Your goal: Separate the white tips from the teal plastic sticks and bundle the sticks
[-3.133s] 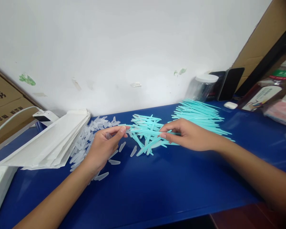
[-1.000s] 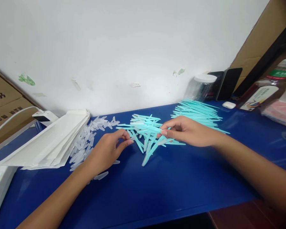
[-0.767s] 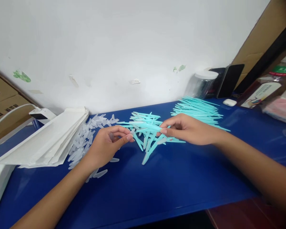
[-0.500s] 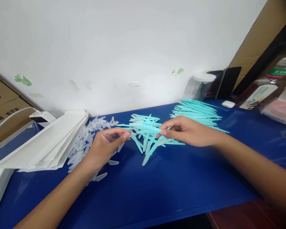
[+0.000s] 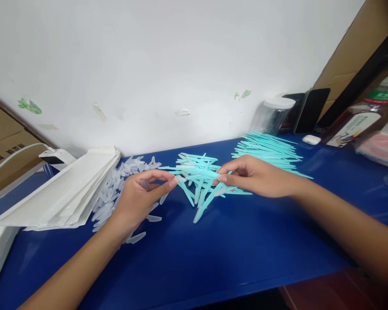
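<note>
Between the thumb and fingers of my left hand (image 5: 142,193) is a small clear plastic blade cap (image 5: 180,178). My right hand (image 5: 252,176) pinches a turquoise eyebrow razor (image 5: 202,172) by one end, its other end pointing left toward the cap. The gap between cap and razor is too small to judge. Under both hands lies a loose pile of turquoise razors (image 5: 200,211), several with clear caps on. Beside my left hand is a heap of loose clear caps (image 5: 108,200). Beyond my right hand, more turquoise razors (image 5: 265,150) lie in a bundle.
White paper sleeves (image 5: 67,189) and a white device with a cable (image 5: 56,158) are at left. Along the back right stand a lidded clear jar (image 5: 273,116), a phone (image 5: 311,111), a white earbud case (image 5: 311,139) and a bottle (image 5: 355,127). The blue table (image 5: 213,258) meets the wall.
My left hand has shifted very slightly, and the cap at its fingertips shows more clearly near the razor's end. My right hand keeps its pinch on the razor.
</note>
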A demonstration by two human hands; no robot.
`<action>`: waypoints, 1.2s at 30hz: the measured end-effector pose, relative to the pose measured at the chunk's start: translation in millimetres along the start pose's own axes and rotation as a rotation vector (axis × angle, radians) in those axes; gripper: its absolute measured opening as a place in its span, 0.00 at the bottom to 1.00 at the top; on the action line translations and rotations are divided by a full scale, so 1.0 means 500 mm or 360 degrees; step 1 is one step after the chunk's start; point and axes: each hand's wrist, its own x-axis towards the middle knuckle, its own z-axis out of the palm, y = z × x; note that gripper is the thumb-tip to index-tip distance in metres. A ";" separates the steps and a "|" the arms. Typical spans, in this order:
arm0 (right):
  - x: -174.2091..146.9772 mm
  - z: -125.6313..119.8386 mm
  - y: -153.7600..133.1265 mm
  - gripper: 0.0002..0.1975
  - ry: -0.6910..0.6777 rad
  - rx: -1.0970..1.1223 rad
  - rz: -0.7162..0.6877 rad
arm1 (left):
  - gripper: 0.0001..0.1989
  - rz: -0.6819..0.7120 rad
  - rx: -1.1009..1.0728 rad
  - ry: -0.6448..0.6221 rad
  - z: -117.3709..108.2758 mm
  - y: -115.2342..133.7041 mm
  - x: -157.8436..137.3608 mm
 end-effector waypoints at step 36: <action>0.001 0.006 -0.002 0.18 -0.0008 -0.0044 -0.0024 | 0.19 -0.0005 0.0213 -0.0165 0.003 -0.002 -0.005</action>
